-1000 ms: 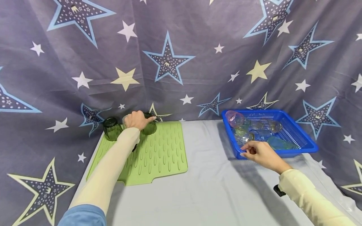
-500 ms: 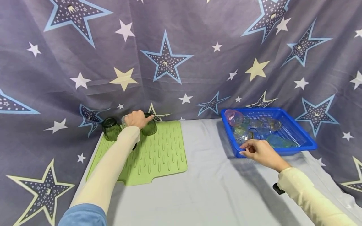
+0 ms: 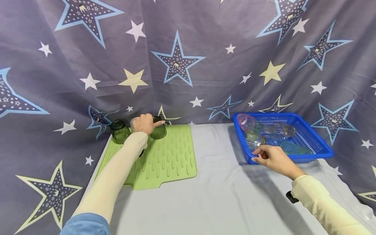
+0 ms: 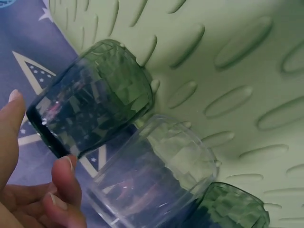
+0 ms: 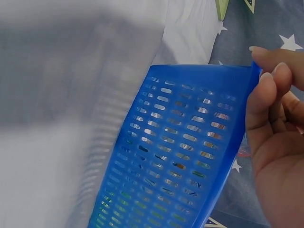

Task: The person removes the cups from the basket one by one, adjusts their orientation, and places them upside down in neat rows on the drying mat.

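My left hand [image 3: 144, 123] is over the back of a green drying mat [image 3: 173, 156], thumb stretched to the right. Close to it are a green glass tumbler [image 3: 159, 132] on the right, a clear tumbler [image 3: 133, 123] partly hidden behind it, and another green tumbler [image 3: 119, 133] on the left. In the left wrist view, thumb and fingers lie on either side of the nearest green tumbler's dark end [image 4: 52, 130]; a fingertip is at its edge, and whether it touches cannot be told. My right hand [image 3: 273, 158] pinches the near left rim of a blue plastic basket [image 3: 318, 151].
Inside the basket lie several glasses, among them a pink one [image 3: 246, 122] and a teal one [image 3: 295, 148]. A pale cloth [image 3: 217, 189] covers the table. Behind stands a grey curtain [image 3: 205, 32] with star prints.
The whole head view has shifted slightly to the right. Both hands, the tumblers and the basket keep their places relative to one another.
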Demonstrator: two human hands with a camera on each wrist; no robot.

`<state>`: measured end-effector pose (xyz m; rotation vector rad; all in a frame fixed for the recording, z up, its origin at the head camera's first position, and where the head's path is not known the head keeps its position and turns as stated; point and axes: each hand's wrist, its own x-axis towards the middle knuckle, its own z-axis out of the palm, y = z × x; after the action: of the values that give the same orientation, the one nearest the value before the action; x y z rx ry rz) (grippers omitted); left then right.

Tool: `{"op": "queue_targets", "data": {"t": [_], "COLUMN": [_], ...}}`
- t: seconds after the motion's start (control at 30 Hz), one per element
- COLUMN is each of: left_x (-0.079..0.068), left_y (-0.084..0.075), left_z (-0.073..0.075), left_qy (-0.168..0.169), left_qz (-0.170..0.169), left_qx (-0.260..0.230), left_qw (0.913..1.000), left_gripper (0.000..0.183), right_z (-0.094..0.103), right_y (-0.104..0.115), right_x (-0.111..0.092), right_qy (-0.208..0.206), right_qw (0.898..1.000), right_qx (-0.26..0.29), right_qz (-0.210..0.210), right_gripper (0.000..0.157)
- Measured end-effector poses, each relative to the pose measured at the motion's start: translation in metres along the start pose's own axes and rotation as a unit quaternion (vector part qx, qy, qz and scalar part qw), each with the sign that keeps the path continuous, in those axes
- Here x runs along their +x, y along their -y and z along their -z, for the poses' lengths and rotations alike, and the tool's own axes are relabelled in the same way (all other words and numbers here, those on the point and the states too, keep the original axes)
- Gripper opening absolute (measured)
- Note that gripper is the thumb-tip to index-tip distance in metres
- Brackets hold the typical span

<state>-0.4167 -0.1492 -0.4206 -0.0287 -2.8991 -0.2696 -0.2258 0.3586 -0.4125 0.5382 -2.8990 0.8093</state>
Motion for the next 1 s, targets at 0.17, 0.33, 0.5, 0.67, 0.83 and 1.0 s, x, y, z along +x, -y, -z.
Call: {"op": "queue_targets", "data": {"t": [0.17, 0.33, 0.5, 0.67, 0.83, 1.0], "left_x": [-0.007, -0.017, -0.03, -0.042, -0.059, -0.079], "left_y": [-0.013, -0.032, -0.052, -0.081, -0.112, -0.145], "left_z": [0.006, 0.005, -0.002, -0.009, -0.016, -0.023], "left_qy": [-0.06, -0.055, -0.024, 0.047, 0.145, 0.215], "left_qz": [-0.034, -0.06, -0.081, -0.098, -0.106, -0.124], "left_qx": [0.004, -0.039, -0.104, -0.194, -0.302, -0.383], "left_qw": [0.9976, 0.996, 0.991, 0.9749, 0.9362, 0.8895], "left_gripper": [0.078, 0.062, 0.056, 0.044, 0.031, 0.027], "right_z": [0.003, 0.002, 0.0, 0.0, 0.001, 0.001], "right_y": [0.0, 0.0, 0.001, 0.002, 0.006, 0.007], "right_x": [-0.001, -0.001, -0.002, -0.003, -0.004, -0.006], "right_qy": [-0.012, -0.016, -0.009, -0.014, -0.017, -0.019], "right_qw": [1.0, 1.0, 1.0, 1.0, 1.0, 1.0], "right_qx": [-0.007, -0.008, -0.005, -0.007, -0.007, 0.006], "right_qz": [0.015, 0.018, 0.014, 0.013, 0.016, 0.004], "right_gripper": [0.011, 0.011, 0.011, 0.01, 0.011, 0.008]}}
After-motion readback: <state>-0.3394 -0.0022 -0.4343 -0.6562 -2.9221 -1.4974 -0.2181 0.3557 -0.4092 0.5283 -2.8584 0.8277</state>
